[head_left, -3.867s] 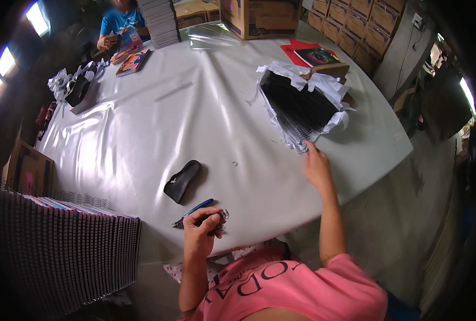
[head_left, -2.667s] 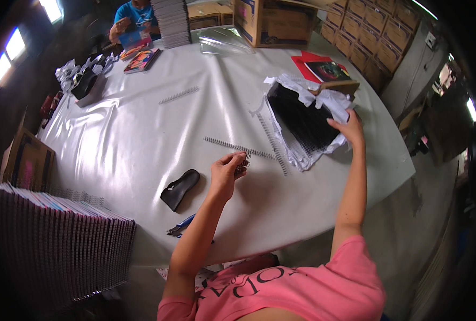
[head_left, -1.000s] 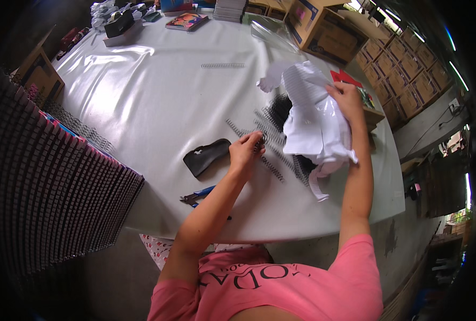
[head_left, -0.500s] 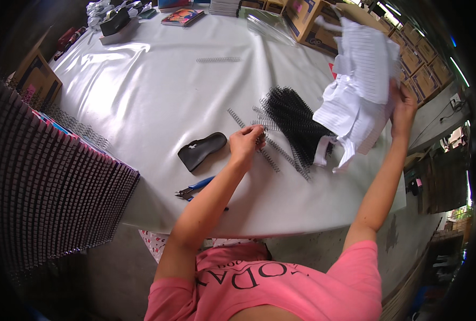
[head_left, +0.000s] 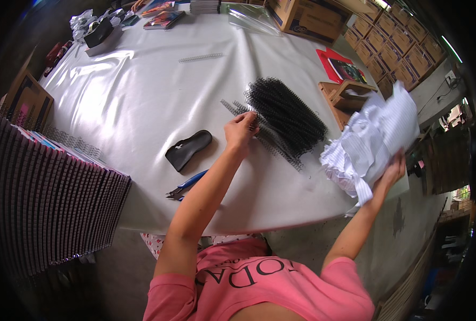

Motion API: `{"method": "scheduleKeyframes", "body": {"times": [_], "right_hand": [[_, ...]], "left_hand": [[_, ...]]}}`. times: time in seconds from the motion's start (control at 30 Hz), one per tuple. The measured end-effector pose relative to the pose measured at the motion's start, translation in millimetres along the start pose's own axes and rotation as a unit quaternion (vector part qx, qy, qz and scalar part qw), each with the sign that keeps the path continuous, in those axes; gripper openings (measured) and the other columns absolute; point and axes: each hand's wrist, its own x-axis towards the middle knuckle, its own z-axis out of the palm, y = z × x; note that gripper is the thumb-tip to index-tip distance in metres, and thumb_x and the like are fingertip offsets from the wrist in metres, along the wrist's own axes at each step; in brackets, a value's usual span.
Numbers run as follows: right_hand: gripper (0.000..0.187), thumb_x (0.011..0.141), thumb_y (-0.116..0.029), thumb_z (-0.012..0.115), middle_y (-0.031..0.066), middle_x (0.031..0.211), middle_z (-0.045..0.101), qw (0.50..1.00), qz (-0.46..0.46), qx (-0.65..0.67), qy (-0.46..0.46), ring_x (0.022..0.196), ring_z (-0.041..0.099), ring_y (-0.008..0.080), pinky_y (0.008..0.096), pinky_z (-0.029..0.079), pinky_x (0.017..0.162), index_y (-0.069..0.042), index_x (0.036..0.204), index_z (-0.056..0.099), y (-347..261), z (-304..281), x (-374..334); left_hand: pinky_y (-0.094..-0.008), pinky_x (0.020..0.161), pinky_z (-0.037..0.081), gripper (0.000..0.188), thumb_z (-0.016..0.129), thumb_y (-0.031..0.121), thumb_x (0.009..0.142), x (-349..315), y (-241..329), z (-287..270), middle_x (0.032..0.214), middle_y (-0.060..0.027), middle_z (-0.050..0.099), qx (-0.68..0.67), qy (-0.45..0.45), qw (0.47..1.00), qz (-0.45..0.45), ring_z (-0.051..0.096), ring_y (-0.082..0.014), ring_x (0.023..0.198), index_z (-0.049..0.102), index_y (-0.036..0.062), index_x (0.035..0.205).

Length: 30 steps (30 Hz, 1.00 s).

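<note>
My left hand (head_left: 241,130) is closed in a pinch on a wire spiral coil beside the heap of black spiral coils (head_left: 286,115). A few loose coils (head_left: 282,152) lie along the heap's near side, just right of that hand. My right hand (head_left: 392,170) grips a bundle of crumpled white lined paper (head_left: 374,142) from below, over the table's right edge; part of its fingers are hidden by the paper. Left of my left forearm are a black curved, sole-shaped piece (head_left: 189,150) and blue-handled cutting pliers (head_left: 187,184), partly covered by the arm.
A tall stack of spiral-bound books (head_left: 61,198) stands at the left. Behind the paper sits a wooden stand (head_left: 338,101), with a red folder (head_left: 331,64) beyond. Cardboard boxes (head_left: 307,24) stand at the far right. One coil (head_left: 201,58) lies on the white tablecloth (head_left: 141,101).
My right hand has brought the paper bundle down and nearer, uncovering the wooden stand and red folder. My left hand stays by the coils, and the whole view has shifted slightly.
</note>
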Motion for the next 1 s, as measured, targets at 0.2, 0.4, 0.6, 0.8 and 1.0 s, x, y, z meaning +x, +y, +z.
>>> {"method": "scheduleKeyframes", "body": {"times": [0.2,0.4,0.6,0.8,1.0], "right_hand": [[0.037,0.090,-0.024,0.054,0.0100,0.111,0.059,0.993,0.021,0.007,0.114,0.097,0.055,0.0195,0.0286,0.043,0.086,0.004,0.115,0.055,7.7,-35.6,-50.3],[0.038,0.091,-0.025,0.053,0.0103,0.112,0.058,0.995,-0.067,-0.068,-0.041,0.098,0.055,0.0204,0.0296,0.043,0.088,0.003,0.116,0.055,-4.7,36.8,-72.0],[0.038,0.091,-0.026,0.052,0.0105,0.113,0.058,0.925,-0.041,0.009,-0.377,0.100,0.055,0.0213,0.0306,0.042,0.089,0.002,0.117,0.054,11.2,202.2,-151.1],[0.039,0.091,-0.026,0.052,0.0108,0.114,0.057,0.789,0.071,-0.013,-0.610,0.101,0.055,0.0222,0.0316,0.042,0.091,0.001,0.119,0.054,50.4,347.9,-219.7],[0.039,0.092,-0.027,0.051,0.0111,0.115,0.057,0.702,0.164,0.123,-0.682,0.103,0.055,0.0231,0.0326,0.041,0.092,0.001,0.120,0.053,92.5,425.5,-240.5]], "left_hand": [[-0.0208,0.058,0.048,0.015,0.065,0.014,0.082,2.3,11.5,-10.3,0.077,-0.0020,0.060,-0.040,-0.056,0.998,-0.013,0.055,-0.0096,0.066,0.064,0.0018,0.091],[-0.0120,0.054,0.049,0.019,0.061,0.013,0.084,-16.3,68.2,-5.1,0.080,-0.0046,0.058,-0.139,-0.072,0.988,0.001,0.054,-0.0057,0.064,0.061,-0.0005,0.098],[-0.0147,0.053,0.050,0.022,0.061,0.013,0.085,-95.3,193.6,-34.0,0.082,-0.0097,0.062,-0.151,-0.173,0.920,0.316,0.057,-0.0065,0.062,0.062,-0.0003,0.103],[-0.0221,0.050,0.049,0.016,0.064,0.010,0.083,-92.8,207.4,-29.8,0.076,-0.0068,0.064,0.123,-0.018,0.886,0.447,0.058,-0.0100,0.058,0.067,-0.0009,0.095],[-0.0218,0.057,0.051,0.018,0.062,0.012,0.085,27.0,163.9,-93.9,0.072,-0.0028,0.060,0.061,0.123,0.957,0.256,0.058,-0.0092,0.061,0.064,-0.0009,0.098]]}}
